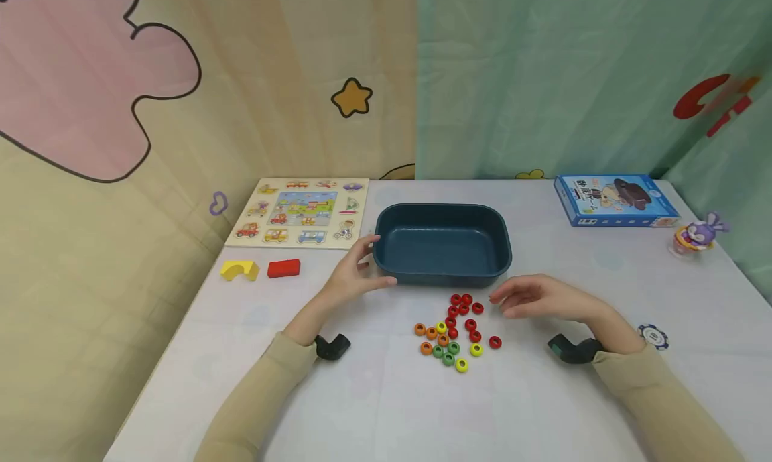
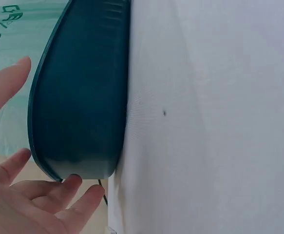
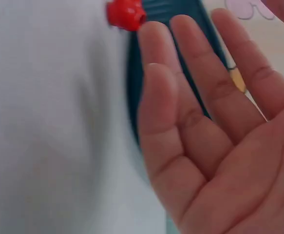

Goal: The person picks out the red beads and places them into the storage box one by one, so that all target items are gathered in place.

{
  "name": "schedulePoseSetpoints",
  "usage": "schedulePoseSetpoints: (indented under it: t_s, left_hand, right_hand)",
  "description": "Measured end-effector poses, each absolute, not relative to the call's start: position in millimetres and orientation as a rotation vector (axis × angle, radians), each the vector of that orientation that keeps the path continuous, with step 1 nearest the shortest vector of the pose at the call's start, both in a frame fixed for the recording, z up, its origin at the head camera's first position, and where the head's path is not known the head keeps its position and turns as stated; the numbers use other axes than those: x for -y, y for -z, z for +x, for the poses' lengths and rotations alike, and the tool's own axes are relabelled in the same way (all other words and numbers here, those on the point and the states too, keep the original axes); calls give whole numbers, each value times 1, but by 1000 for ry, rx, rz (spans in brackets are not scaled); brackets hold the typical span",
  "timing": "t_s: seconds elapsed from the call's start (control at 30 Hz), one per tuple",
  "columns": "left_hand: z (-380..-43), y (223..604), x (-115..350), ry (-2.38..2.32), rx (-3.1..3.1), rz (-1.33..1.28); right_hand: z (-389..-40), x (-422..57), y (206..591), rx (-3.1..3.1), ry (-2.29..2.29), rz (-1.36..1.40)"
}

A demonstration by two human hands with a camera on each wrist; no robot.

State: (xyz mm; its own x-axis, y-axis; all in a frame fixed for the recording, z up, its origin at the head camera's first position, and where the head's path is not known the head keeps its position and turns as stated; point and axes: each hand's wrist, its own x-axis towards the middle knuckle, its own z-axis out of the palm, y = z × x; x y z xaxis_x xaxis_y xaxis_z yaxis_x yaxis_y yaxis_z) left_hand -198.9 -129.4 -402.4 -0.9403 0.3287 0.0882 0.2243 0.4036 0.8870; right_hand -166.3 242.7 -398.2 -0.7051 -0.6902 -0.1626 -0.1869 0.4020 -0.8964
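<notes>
A dark blue rectangular tub (image 1: 443,247) stands on the table with nothing inside. My left hand (image 1: 352,274) is at its left end, thumb and fingers spread; in the left wrist view, fingertips of this hand (image 2: 39,202) meet or nearly meet the tub's end wall (image 2: 78,97). In front of the tub lie loose beads: several red beads (image 1: 470,324), orange beads (image 1: 426,348), green beads (image 1: 448,359) and yellow beads (image 1: 461,365). Just right of the red ones hovers my right hand (image 1: 545,298), fingers loosely bent. The right wrist view shows nothing between thumb and fingers.
Behind my left hand lies a wooden picture puzzle board (image 1: 256,214), with a yellow arch block (image 1: 240,269) and red block (image 1: 283,268) in front. To the right are a blue game box (image 1: 615,200), a purple rabbit figure (image 1: 699,234) and a poker chip (image 1: 654,336).
</notes>
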Motion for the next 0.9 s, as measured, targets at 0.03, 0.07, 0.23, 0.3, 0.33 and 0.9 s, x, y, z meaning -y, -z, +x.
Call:
schedulePoseSetpoints:
  t_s: [0.03, 0.07, 0.23, 0.3, 0.33, 0.9]
  left_hand:
    - [-200, 404, 129, -1614, -2535, 499]
    - [-201, 406, 129, -1646, -2517, 501]
    - [-199, 401, 128, -1757, -2425, 492]
    - [-196, 396, 126, -1776, -2400, 481]
    - [-193, 393, 125, -1783, -2393, 476]
    - [-182, 386, 124, -1751, -2461, 418]
  right_hand:
    - [-167, -241, 402, -2125, 1298, -744]
    - [-168, -240, 405, -2121, 1314, -747]
    - [-169, -231, 416, -2139, 1364, -759]
    - [-168, -227, 420, -2173, 1365, -760]
    - [-168, -225, 421, -2200, 1362, -756]
    - [-163, -207, 438, -2607, 1201, -680]
